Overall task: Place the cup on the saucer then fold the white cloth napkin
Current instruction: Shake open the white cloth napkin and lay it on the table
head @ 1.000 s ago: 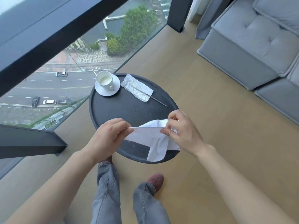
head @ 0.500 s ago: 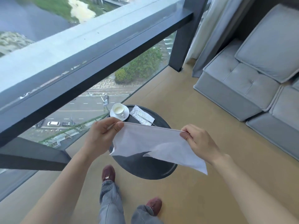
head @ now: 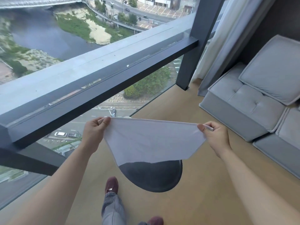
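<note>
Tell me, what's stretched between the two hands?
The white cloth napkin, pulled flat between the left hand and right hand in the head view.

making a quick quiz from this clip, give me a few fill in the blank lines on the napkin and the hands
1. The white napkin is held up by ____ hands.
2. The left hand and the right hand each pinch a top ____ of the cloth.
3. Behind the napkin's lower edge shows a round ____ table.
4. The sofa on the right is ____ in colour.

Missing words: two; corner; black; grey
</note>
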